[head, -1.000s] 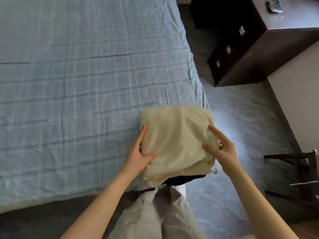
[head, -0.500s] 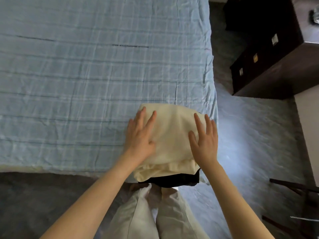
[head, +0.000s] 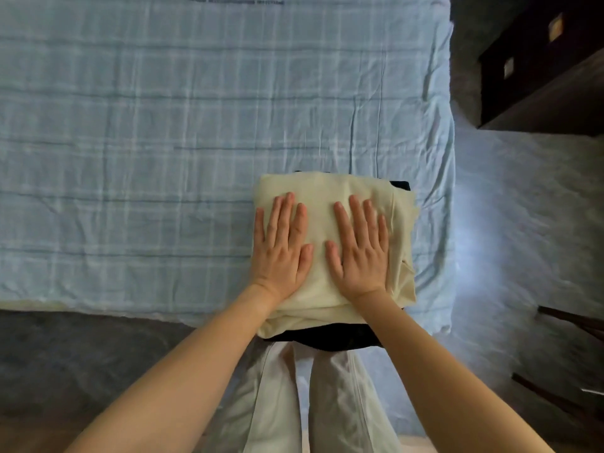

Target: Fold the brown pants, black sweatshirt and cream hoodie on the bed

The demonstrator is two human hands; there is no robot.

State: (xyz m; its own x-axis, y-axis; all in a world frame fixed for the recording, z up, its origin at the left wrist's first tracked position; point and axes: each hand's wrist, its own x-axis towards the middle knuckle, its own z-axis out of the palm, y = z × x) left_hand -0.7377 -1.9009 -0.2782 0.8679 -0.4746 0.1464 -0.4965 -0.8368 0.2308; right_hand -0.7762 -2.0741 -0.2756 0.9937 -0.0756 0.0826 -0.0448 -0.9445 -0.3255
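Note:
The cream hoodie (head: pixel 322 191) lies folded into a thick square at the near right corner of the bed (head: pixel 163 142). Under it a black garment, the black sweatshirt (head: pixel 330 335), shows along the near edge and at the far right corner. My left hand (head: pixel 282 248) lies flat on the hoodie's left half, fingers straight. My right hand (head: pixel 359 246) presses flat on the right half, fingers spread. The brown pants are not visible; the stack hides whatever is lower.
The bed carries a pale blue checked sheet, wrinkled. A dark wooden dresser (head: pixel 539 76) stands at the upper right beyond a strip of grey floor (head: pixel 523 223). Dark chair legs (head: pixel 572 325) show at the right edge. My light trousers (head: pixel 310 403) stand against the bed's near edge.
My hands went from holding the hoodie's sides to lying flat on top, then slid closer together. The view shifted left and closer over the stack.

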